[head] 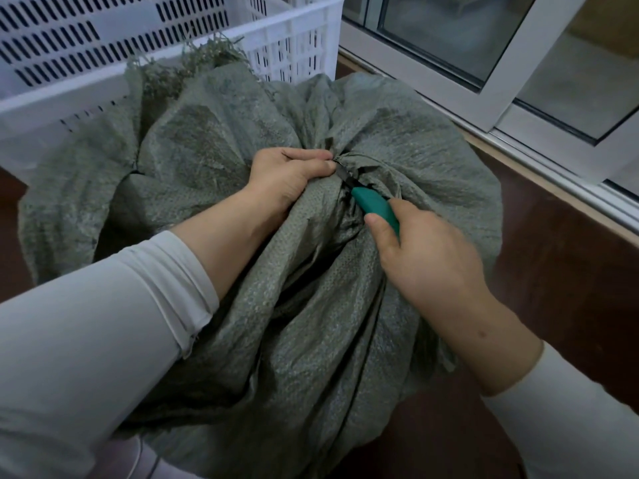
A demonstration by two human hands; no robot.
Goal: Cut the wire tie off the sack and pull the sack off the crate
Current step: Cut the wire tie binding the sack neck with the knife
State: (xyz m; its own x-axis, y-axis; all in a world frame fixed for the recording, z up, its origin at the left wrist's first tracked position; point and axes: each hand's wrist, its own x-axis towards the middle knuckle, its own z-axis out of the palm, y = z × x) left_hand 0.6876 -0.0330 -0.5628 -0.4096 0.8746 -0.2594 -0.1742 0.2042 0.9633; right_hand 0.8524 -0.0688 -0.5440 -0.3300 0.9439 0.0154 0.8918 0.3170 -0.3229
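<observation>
The sack [311,323] wholly covers whatever it holds; nothing of the contents shows. The wire tie cannot be made out: the gathered neck [352,159] is masked by the fingers of the left hand [287,178] and by the dark tips of the cutters [375,205]. The cutters' green handles are largely enclosed by the right hand [425,261]. The sack's near end runs off the bottom edge. The white basket [283,32] is cut by the top and left edges. The left sleeve [103,323] and right sleeve [570,420] run out of frame.
</observation>
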